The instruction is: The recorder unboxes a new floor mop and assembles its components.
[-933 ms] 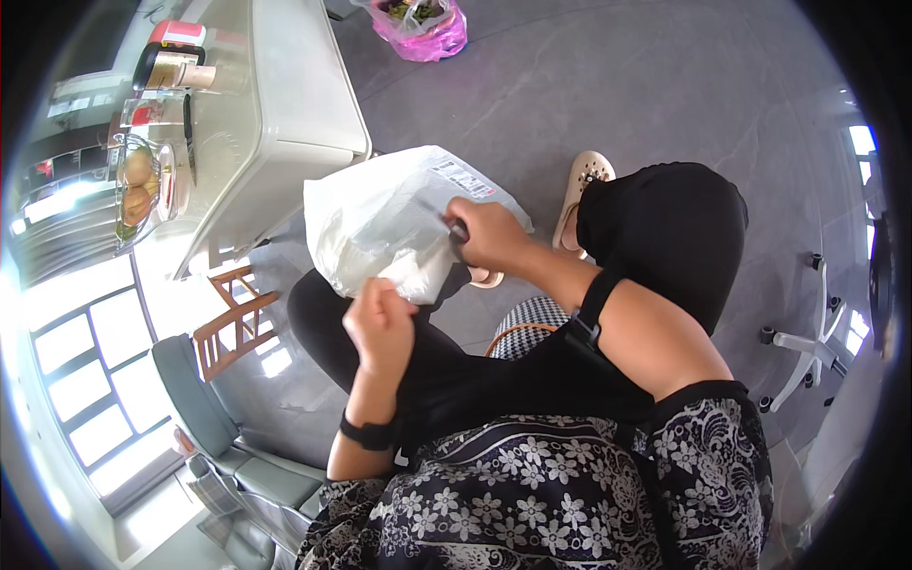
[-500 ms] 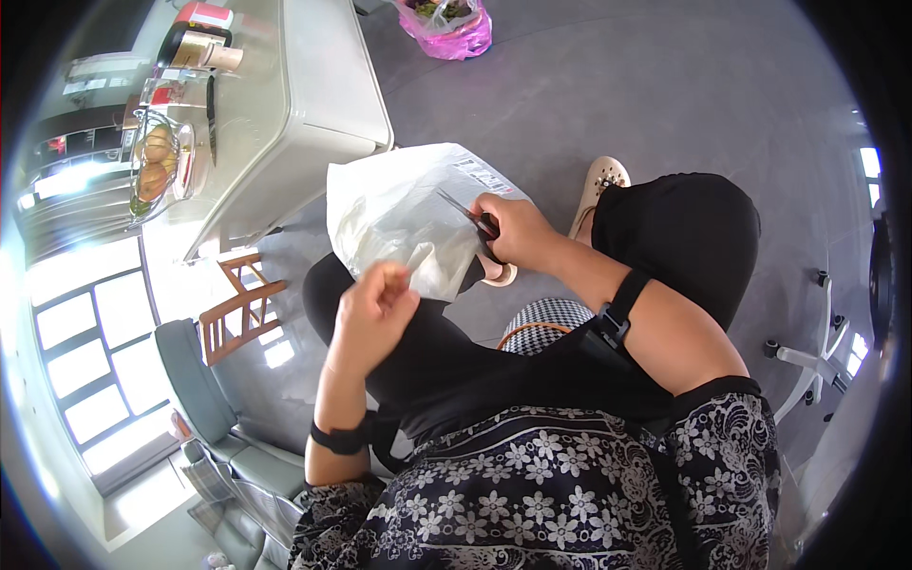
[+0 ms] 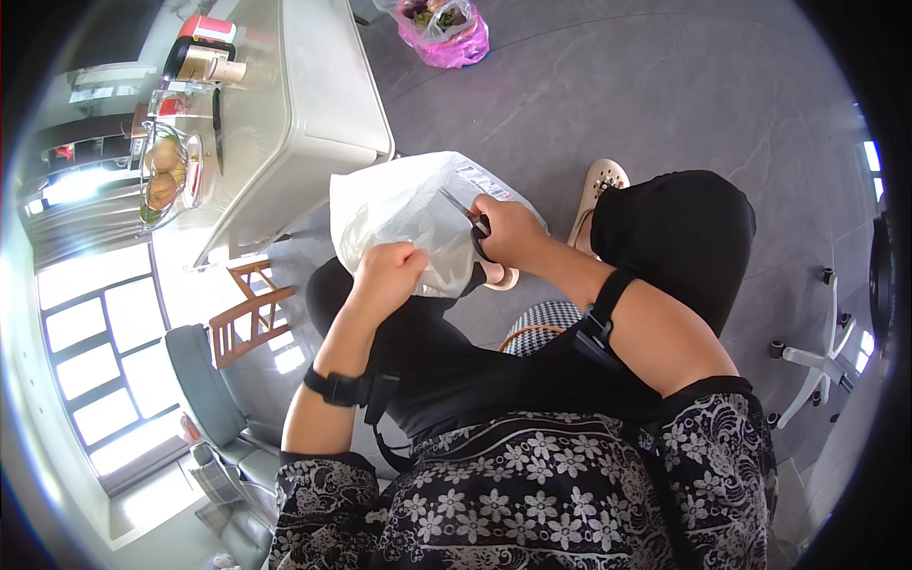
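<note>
A white plastic bag (image 3: pixel 394 195) sits in front of a person in black trousers (image 3: pixel 670 228), above the left knee and near the corner of a pale table (image 3: pixel 332 85). The right hand (image 3: pixel 508 235) grips a pair of dark-handled scissors (image 3: pixel 482 236), the blades pointing up and to the left over the bag; whether they touch the plastic cannot be told. The left hand (image 3: pixel 388 282), a black band (image 3: pixel 340 388) at its wrist, is at the bag's near side with its fingers curled in, though whether it grips plastic is hidden from view. A printed label (image 3: pixel 483 180) shows on the bag's far right side. On the table, a knife (image 3: pixel 218 133) lies beside a wire basket of fruit (image 3: pixel 164 157). A pink bag (image 3: pixel 463 49) rests on the gray floor (image 3: pixel 646 85) beyond, and a beige shoe (image 3: pixel 602 179) shows by the right leg.
</note>
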{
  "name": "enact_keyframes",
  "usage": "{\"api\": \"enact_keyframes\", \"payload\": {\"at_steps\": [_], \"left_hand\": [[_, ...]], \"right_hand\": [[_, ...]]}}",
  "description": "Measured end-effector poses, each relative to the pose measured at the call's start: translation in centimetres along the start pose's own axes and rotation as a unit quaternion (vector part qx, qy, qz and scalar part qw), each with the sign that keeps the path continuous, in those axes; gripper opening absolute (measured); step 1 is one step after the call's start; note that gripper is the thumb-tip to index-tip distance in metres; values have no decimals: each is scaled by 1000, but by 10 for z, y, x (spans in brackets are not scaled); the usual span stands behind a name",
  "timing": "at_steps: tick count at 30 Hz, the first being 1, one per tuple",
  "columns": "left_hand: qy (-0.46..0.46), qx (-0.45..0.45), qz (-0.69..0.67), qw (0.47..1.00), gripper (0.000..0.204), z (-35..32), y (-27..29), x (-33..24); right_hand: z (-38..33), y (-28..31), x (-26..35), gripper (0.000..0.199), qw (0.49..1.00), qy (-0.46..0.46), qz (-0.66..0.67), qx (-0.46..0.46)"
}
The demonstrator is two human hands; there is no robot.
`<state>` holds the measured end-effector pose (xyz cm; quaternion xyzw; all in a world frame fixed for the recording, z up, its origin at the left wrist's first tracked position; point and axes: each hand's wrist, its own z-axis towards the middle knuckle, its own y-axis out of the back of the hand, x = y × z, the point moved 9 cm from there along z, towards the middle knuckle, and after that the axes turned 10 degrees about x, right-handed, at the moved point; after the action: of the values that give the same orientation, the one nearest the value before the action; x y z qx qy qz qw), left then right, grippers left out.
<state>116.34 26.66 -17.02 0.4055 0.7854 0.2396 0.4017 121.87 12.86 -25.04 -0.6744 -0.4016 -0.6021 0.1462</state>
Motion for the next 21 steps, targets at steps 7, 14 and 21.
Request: {"api": "enact_keyframes", "payload": {"at_steps": [7,14,21], "left_hand": [[-16,-165,-216,962,28,-85,-8,-3],[36,-51,-153,986,31,-88,-22,18],[130,64,156,977,55,-36,-7,-13]], "right_hand": [[-1,2,-7,27,999,-30,-25,-16],[-14,-3,11,31,997,28,-54,53],[-18,-9,10,35,995,22,-35,89]]}}
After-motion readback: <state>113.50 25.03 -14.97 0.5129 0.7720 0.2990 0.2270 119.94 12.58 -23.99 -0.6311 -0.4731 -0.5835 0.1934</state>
